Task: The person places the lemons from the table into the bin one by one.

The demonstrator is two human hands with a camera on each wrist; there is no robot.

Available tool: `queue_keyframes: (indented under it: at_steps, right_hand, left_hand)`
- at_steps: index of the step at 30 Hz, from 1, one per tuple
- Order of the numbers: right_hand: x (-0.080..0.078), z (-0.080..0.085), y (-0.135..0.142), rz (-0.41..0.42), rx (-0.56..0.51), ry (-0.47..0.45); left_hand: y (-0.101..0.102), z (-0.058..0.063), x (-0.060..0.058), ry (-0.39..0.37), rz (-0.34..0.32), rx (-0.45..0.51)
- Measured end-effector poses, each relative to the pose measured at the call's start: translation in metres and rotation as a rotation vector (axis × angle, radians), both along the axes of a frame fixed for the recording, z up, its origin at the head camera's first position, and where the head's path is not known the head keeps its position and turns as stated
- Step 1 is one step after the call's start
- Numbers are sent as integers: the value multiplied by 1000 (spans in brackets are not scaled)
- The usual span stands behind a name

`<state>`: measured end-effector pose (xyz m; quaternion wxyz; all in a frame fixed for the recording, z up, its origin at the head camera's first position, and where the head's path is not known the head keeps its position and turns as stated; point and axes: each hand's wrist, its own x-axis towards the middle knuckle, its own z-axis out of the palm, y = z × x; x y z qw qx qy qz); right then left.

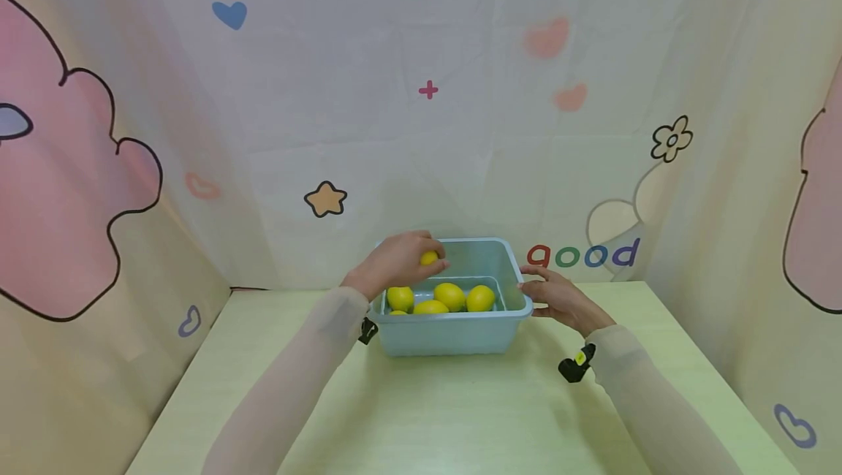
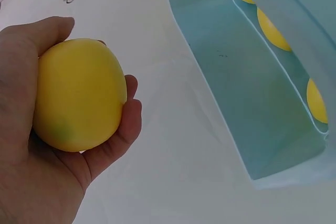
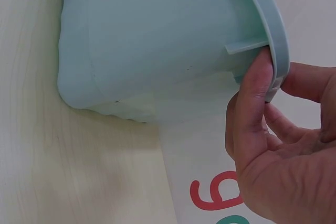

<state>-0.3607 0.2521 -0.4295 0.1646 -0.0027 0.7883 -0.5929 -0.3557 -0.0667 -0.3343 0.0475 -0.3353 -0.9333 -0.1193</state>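
My left hand (image 1: 403, 259) is above the left side of a light blue plastic bin (image 1: 454, 335), its fingers curled round a lemon (image 2: 79, 95). In the left wrist view that lemon is yellow with a faint green patch, held apart from the bin. Several more lemons (image 1: 449, 297) lie on the bin's floor, some partly hidden by the front wall. At the bin's right end, my right hand (image 1: 559, 298) pinches the rim, thumb on one side and fingers under the lip, as the right wrist view shows its fingers (image 3: 254, 98).
The bin stands on a pale wooden table (image 1: 434, 409), close to the back. Behind it hangs a printed cloth (image 1: 395, 131) with hearts, stars and the word "good". Similar cloth closes off both sides. A small black device (image 1: 577, 365) sits at the right wrist.
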Motion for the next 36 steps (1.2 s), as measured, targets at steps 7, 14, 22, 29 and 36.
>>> queue_keyframes:
  at_steps: [7,14,22,29,36]
  right_hand:
    - [-1,-2,2,-2,-7,-2]
    - [0,-2,2,-11,-19,-9]
    - [-1,-3,3,-7,-12,-14]
    - [0,0,2,5,-9,-2]
    - [1,1,2,16,-21,-3]
  left_hand:
    - [2,-2,-18,-30,44,36]
    - [3,-5,-29,-44,55,47]
    - [6,-15,-43,-101,115,51]
    - [7,-19,-55,-143,140,75]
    - [4,-26,-63,-161,163,45]
